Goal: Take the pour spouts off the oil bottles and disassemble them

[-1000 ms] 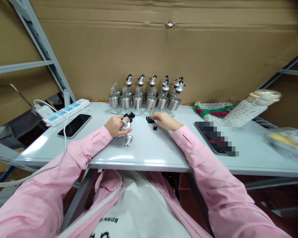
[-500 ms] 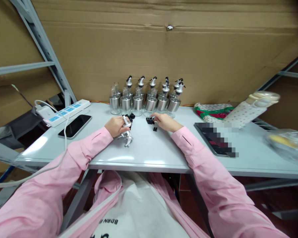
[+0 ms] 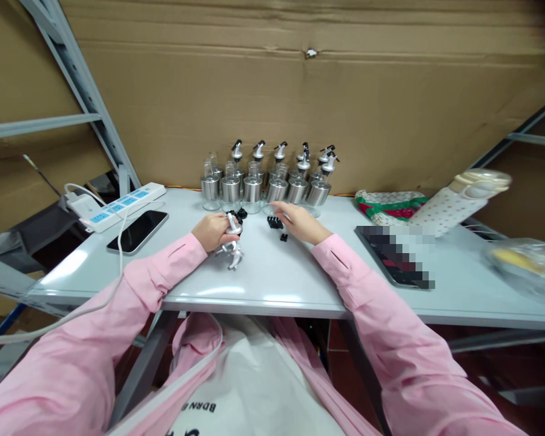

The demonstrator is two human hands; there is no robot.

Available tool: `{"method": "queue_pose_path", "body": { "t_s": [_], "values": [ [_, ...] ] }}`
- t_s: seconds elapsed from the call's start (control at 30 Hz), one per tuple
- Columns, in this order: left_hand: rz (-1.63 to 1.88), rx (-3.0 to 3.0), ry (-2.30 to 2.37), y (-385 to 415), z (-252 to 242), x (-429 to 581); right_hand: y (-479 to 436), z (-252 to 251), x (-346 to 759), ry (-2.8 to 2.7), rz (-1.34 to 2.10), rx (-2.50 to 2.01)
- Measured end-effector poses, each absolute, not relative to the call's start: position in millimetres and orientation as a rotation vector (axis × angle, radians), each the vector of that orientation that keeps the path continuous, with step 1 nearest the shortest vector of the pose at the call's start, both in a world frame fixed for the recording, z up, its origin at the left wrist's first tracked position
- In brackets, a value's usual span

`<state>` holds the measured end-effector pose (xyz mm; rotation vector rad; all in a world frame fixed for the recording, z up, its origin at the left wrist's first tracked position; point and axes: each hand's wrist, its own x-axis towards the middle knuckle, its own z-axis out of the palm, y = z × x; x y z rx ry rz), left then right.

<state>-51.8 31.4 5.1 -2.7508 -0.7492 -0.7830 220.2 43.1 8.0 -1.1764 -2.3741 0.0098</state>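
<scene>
Head: hands (image 3: pixel 210 231) apart (left grips spout (image 3: pixel 233 224)).

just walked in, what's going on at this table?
The left hand holds a silver spout, with loose silver parts on the table just nearer the camera. The right hand is at some small black parts; whether it grips one, I can't tell. Behind stand glass-and-metal bottles, some topped with spouts, others with bare necks.

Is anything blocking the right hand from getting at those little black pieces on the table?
Nothing visible blocks it: the right hand is close beside the black pieces, and the metal-sleeved bottles stand behind them, not between.
</scene>
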Motion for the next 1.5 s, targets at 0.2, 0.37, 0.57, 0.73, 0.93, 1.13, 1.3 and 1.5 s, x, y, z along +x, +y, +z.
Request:
{"method": "queue_pose_path", "body": {
  "t_s": [0.2,0.37,0.57,0.73,0.93,1.13,1.3,1.5],
  "values": [
    [-0.804,-2.721,-0.639,33,5,-49,11,30,186,-2.396,-0.339,-0.868],
    [-0.723,-2.683,-0.410,26,6,-38,-5,30,166,-2.513,-0.522,-0.618],
    [-0.678,-2.766,-0.441,13,12,-34,-4,26,165,-2.533,-0.497,-0.568],
    [-0.726,-2.807,-0.522,10,15,-35,-4,29,171,-2.494,-0.489,-0.562],
    [-0.792,-2.813,-0.574,13,14,-35,-2,31,177,-2.462,-0.551,-0.624],
    [-0.804,-2.893,-0.602,14,12,-36,2,29,177,-2.480,-0.601,-0.645],
    [-0.827,-2.853,-0.651,14,12,-38,3,26,178,-2.460,-0.703,-0.622],
    [-0.894,-2.801,-0.646,16,10,-38,3,26,180,-2.392,-0.681,-0.587]
  ]
}}
